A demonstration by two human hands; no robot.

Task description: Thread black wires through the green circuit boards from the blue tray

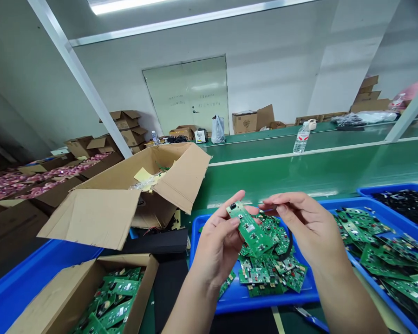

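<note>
My left hand [218, 241] is closed around the edges of a green circuit board [251, 229], tilted with its component side up. Small switches and a black connector show on the board. Just to the right, my right hand [308, 227] has its thumb and fingers pinched together near the board's upper end; what they hold is too small to make out. A black curved strip [288, 248] hangs below that hand, and I cannot tell whether the hand holds it. Beneath both hands is a blue tray [226, 305] with a heap of green circuit boards [261, 273].
At right, another blue tray [360, 269] holds more boards, with a tray of black parts [406, 206] behind. An open carton [90, 213] stands at left above a smaller box [149, 278] of boards. A blue-handled tool [313, 319] lies in front; a water bottle [301, 139] stands behind.
</note>
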